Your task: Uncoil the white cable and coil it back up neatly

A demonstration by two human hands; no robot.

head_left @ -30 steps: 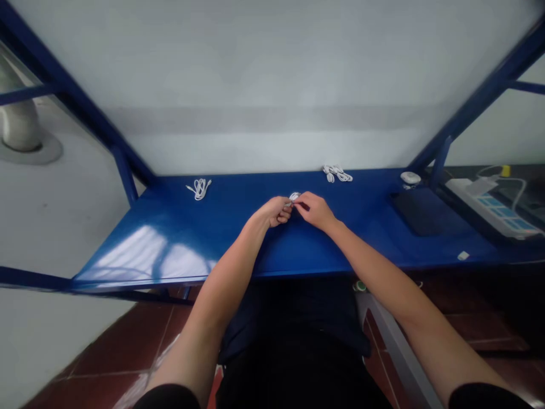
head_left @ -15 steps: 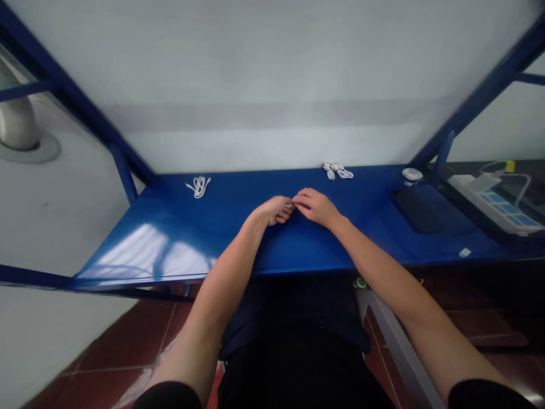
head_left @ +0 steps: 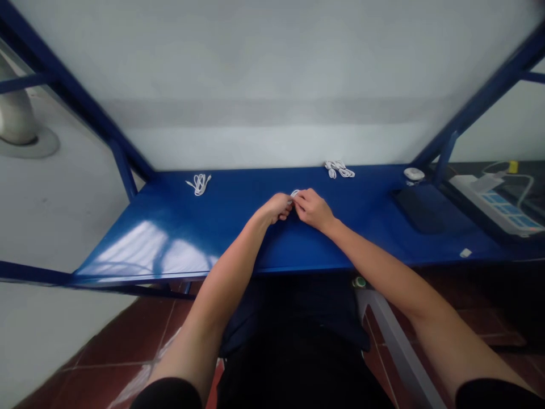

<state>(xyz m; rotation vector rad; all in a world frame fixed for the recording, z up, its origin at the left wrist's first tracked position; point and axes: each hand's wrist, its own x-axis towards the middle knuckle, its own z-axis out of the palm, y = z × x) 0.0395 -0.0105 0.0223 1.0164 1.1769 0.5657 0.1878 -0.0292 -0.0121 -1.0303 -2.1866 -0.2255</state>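
Observation:
Over the middle of the blue table (head_left: 238,227), my left hand (head_left: 279,208) is closed around a white cable (head_left: 294,193). Meeting it from the right, my right hand (head_left: 313,208) pinches the same cable with thumb and fingers. Only a small looped bit of the cable shows between the hands; the rest is hidden in the fingers. Toward the back left lies a bundled white cable (head_left: 199,184). More coiled white cables (head_left: 339,168) rest at the back edge, right of my hands.
On the right are a dark flat phone-like object (head_left: 418,211), a round white case (head_left: 413,174) and a small white piece (head_left: 465,253). A white power strip (head_left: 506,207) with a plugged-in cable lies farther right. Blue frame posts (head_left: 123,167) rise at the table's ends.
More of the white cable's loop shows above my fingers now. My right hand has shifted very slightly and turned; my left hand keeps its grip in nearly the same place.

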